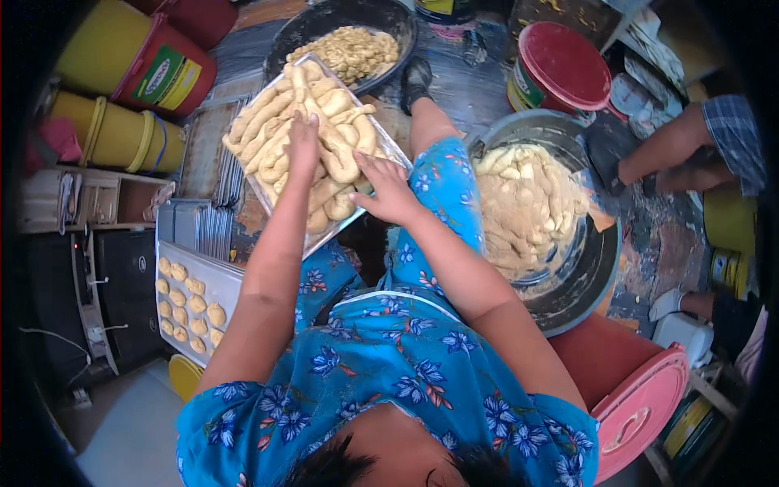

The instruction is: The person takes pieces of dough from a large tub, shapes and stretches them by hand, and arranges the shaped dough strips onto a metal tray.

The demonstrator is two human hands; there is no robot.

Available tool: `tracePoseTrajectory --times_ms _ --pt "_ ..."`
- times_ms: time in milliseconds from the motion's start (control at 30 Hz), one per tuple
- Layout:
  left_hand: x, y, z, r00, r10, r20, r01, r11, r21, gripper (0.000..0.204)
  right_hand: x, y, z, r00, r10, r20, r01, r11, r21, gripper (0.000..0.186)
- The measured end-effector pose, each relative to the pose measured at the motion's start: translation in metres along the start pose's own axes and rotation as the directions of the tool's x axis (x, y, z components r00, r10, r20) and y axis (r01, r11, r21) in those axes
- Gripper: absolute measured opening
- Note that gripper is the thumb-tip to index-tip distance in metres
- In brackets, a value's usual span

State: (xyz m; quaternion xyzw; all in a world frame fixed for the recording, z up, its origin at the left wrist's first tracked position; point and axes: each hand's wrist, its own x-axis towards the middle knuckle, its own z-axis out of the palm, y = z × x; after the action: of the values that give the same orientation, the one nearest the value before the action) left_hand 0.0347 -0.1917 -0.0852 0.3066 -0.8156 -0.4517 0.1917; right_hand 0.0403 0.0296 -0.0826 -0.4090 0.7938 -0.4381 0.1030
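A metal tray (pixel 261 195) heaped with long, crumb-dusted dough ropes (pixel 264 126) rests tilted over my lap. My left hand (pixel 303 144) lies on the dough near the middle of the heap, its fingers stretched out toward the far side. At the tray's right side, my right hand (pixel 388 188) is spread over the end of one thick dough rope (pixel 339 162), thumb apart from the fingers. Neither hand visibly grips a piece. What lies under my palms is hidden.
A dark basin (pixel 280 45) of dough pieces stands beyond the tray. On my right sits a large basin (pixel 604 280) of crumb-covered dough. A baking tray (pixel 231 280) with small dough balls is at left. Lidded buckets (pixel 564 65) and another person's legs (pixel 665 150) surround the area.
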Motion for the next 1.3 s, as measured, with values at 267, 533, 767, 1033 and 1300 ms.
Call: tracePoseTrajectory --times_ms 267,533,767,1033,1300 --pt "-0.073 0.110 0.059 0.886 0.435 0.161 -0.443 0.896 0.017 0.062 -0.022 0.020 -0.059 0.873 0.085 -0.480 0.109 0.925 0.363 0.068" --pt "-0.159 0.149 0.174 0.475 0.719 0.507 -0.851 0.521 0.058 0.057 -0.113 0.205 -0.095 0.430 0.753 -0.498 -0.377 0.651 0.659 0.040" --pt "-0.151 0.123 0.181 0.400 0.718 0.570 -0.846 0.529 -0.073 0.037 -0.084 0.290 -0.027 0.618 0.771 -0.153 -0.732 0.636 0.245 0.033" --pt "-0.148 0.122 0.178 0.415 0.709 0.570 -0.814 0.569 -0.115 0.028 -0.094 0.327 -0.011 0.746 0.655 -0.122 -0.629 0.631 -0.454 0.031" --pt "-0.147 0.126 0.172 0.482 0.688 0.543 -0.748 0.646 -0.153 0.026 -0.120 0.270 -0.083 0.311 0.805 -0.506 -0.454 0.593 0.665 0.022"
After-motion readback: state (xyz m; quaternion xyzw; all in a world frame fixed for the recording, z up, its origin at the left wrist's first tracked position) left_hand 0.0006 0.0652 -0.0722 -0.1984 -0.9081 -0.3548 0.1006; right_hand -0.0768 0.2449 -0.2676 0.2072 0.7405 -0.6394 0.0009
